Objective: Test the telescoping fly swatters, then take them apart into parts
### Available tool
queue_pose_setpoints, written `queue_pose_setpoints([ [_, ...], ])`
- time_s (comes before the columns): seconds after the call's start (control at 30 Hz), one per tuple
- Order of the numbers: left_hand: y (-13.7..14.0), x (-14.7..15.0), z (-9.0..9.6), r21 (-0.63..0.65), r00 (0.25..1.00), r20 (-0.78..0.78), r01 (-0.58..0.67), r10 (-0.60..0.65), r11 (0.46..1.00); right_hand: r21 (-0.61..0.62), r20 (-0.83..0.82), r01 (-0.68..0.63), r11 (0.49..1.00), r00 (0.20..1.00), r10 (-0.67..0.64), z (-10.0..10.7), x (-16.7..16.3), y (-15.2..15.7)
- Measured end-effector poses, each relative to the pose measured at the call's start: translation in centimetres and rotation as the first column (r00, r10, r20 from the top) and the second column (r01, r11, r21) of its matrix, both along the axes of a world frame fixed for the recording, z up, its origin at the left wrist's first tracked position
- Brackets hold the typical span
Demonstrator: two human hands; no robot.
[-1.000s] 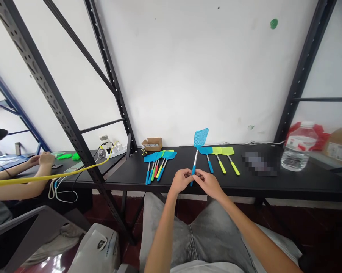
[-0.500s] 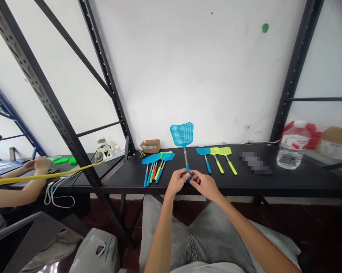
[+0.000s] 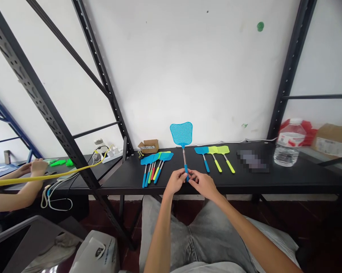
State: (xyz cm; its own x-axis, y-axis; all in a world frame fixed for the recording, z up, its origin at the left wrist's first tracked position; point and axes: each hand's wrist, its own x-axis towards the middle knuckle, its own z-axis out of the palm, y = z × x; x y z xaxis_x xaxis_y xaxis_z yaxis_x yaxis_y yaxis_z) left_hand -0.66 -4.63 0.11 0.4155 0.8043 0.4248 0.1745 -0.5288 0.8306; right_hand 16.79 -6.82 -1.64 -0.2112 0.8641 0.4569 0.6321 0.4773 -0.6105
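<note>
Upright before me is a blue fly swatter (image 3: 181,134) with a perforated head, a metal shaft and a blue handle. My left hand (image 3: 176,181) is closed on the handle from the left. From the other side, the fingers of my right hand (image 3: 202,182) pinch the same handle near its lower end. To the left lies an overlapping bunch of several fly swatters (image 3: 153,168) with blue, green, red and yellow handles. On the right, a blue swatter (image 3: 205,158) and two yellow-green swatters (image 3: 216,159) lie in a row.
A small cardboard box (image 3: 148,146) stands behind the bunch on the black table (image 3: 182,189). Right of the row are a blurred patch and a water bottle (image 3: 289,142). A yellow cable (image 3: 46,178) crosses a shelf post at left, near another person's hands (image 3: 36,167).
The view has shifted slightly. Both hands keep hold of the blue fly swatter in nearly the same pose; the swatters on the table have not moved.
</note>
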Motion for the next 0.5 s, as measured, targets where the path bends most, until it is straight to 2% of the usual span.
queue_pose_setpoints([
  [0.5,0.5,0.0,-1.0,-0.01,0.997,0.045,-0.061,0.062,0.998,0.013,0.09,0.05,0.999,0.995,-0.051,0.8,-0.2,-0.8],
])
